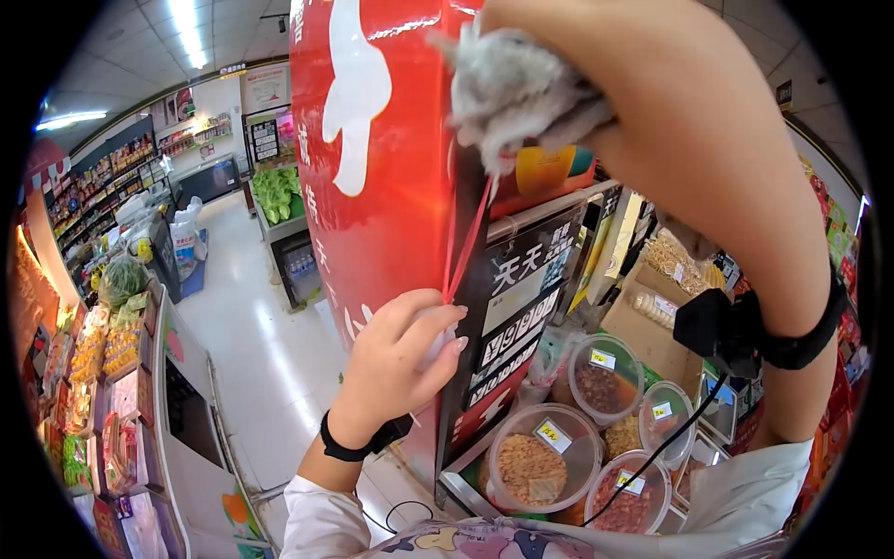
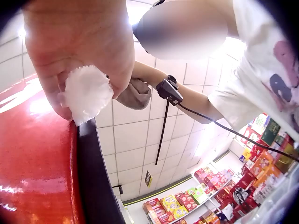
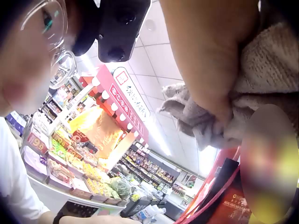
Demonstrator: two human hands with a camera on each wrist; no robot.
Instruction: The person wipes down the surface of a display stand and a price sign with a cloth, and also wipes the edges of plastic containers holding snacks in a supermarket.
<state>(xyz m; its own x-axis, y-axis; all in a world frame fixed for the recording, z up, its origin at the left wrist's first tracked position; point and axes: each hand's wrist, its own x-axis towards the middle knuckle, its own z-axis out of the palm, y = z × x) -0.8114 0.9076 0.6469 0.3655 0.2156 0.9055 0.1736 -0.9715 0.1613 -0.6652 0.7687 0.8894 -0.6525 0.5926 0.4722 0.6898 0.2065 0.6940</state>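
My right hand grips a bunched grey cloth high up at the edge of a tall red sign panel. In the right wrist view the cloth hangs out around the fingers. Lower on the same edge is my left hand, its fingers curled round a white, crumpled, thin-looking piece that shows in the palm in the left wrist view. A thin red cord runs along the panel's dark edge from below the cloth down to the left fingertips.
Beside the panel stand several clear round tubs of dry food with price labels. A black price board is just right of the panel edge. Packaged goods fill a counter at left, past a tiled floor. A black cable hangs from the right wrist camera.
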